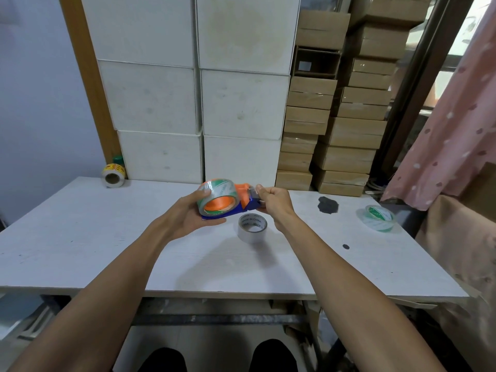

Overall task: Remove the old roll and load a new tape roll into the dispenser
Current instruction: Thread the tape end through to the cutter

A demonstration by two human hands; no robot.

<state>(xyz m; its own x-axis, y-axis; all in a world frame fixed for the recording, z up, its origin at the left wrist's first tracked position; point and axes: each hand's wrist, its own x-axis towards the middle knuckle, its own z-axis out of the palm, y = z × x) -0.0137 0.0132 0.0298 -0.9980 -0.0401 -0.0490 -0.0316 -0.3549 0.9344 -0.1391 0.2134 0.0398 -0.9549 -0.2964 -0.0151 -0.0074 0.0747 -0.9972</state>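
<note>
Hands raised above white tabletop (80,237); left hand (192,214) cups blue-and-orange plastic tape dispenser (241,202) from below, thumb resting on clear tape roll with green print (217,196) seated on its orange hub; right hand (273,201) closed in a pinch at the dispenser's blade end (what the fingertips hold is too small to tell); grey roll marked MADE IN CHINA (252,228) lies flat just beneath; second clear green-printed roll (379,218) lies well apart at right; yellow label roll (113,174) at far left corner.
</note>
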